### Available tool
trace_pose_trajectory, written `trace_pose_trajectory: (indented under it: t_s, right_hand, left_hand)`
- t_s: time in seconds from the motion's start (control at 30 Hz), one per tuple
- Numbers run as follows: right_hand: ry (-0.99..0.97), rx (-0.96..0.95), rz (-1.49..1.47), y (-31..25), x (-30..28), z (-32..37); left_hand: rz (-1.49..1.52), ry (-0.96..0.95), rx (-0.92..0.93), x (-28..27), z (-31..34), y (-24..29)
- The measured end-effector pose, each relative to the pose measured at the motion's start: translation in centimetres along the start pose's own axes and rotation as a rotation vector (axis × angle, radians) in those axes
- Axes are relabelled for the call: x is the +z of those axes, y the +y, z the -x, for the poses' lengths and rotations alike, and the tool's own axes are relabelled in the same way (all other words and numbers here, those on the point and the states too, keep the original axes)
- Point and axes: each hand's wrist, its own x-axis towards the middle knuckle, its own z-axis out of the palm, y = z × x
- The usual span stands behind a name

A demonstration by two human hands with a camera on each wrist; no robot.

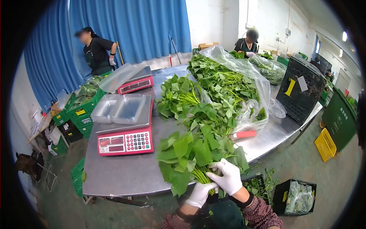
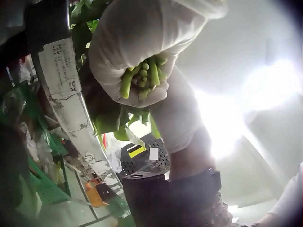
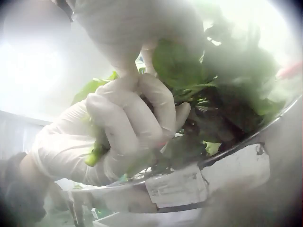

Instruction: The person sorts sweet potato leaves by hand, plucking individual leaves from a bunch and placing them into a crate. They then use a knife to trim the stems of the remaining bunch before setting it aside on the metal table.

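Observation:
In the head view, a bunch of leafy greens (image 1: 183, 154) with broad heart-shaped leaves lies over the table's near edge. My gloved left hand (image 1: 201, 194) grips its stems; the left wrist view shows the cut stem ends (image 2: 144, 78) poking out of the curled fingers. My gloved right hand (image 1: 227, 176) is right beside it, thumb and fingertips pinching at the stems just above the left hand. The right wrist view has the right hand (image 3: 137, 30) above the left hand's curled fingers (image 3: 128, 113), a leaf (image 3: 175, 64) hanging close to it.
A large heap of greens (image 1: 225, 84) in clear plastic covers the table's middle. Left stand a red scale (image 1: 126, 143) with clear trays (image 1: 120, 108) and a second scale (image 1: 135, 84). A red-handled tool (image 1: 244, 134) lies by the heap, a black crate (image 1: 299, 91) at right. Two people work beyond.

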Motion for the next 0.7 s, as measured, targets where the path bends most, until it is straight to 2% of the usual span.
trace_pose_trajectory:
  t_s: [0.07, 0.13, 0.2, 0.23, 0.27, 0.33, 0.37, 0.53, 0.7]
  right_hand:
    - [-0.014, -0.029, -0.021, 0.5, 0.5, 0.0]
    - [-0.029, -0.055, -0.042, 0.5, 0.4, 0.1]
    - [-0.032, 0.238, -0.377, 0.5, -0.1, 0.3]
    - [-0.034, 0.281, -0.436, 1.2, -0.2, 0.6]
    - [0.005, 0.238, -0.537, 2.7, 0.3, 1.1]
    - [0.047, 0.369, -0.875, 1.5, -0.5, 1.1]
    - [0.082, 0.313, -0.891, 2.0, -0.3, 1.5]
    - [0.114, 0.362, -0.917, 2.2, -0.6, 2.5]
    - [0.086, 0.52, -1.003, 2.4, -1.4, 2.3]
  left_hand:
    - [-0.017, 0.027, 0.014, 0.2, -0.1, 0.0]
    - [-0.056, -0.034, 0.014, -0.2, -0.1, 0.0]
    - [0.057, -0.055, -0.021, -0.3, -0.1, 0.2]
    - [0.172, -0.075, -0.054, -0.3, -0.1, 0.3]
    - [0.175, -0.072, -0.053, -0.4, -0.1, 0.5]
    - [0.365, -0.122, -0.099, -0.4, -0.1, 1.1]
    - [0.378, -0.12, -0.102, -0.2, 0.0, 1.4]
    - [0.369, -0.06, -0.136, -0.6, -0.3, 1.2]
    - [0.273, -0.018, -0.122, -0.6, -0.3, 1.1]
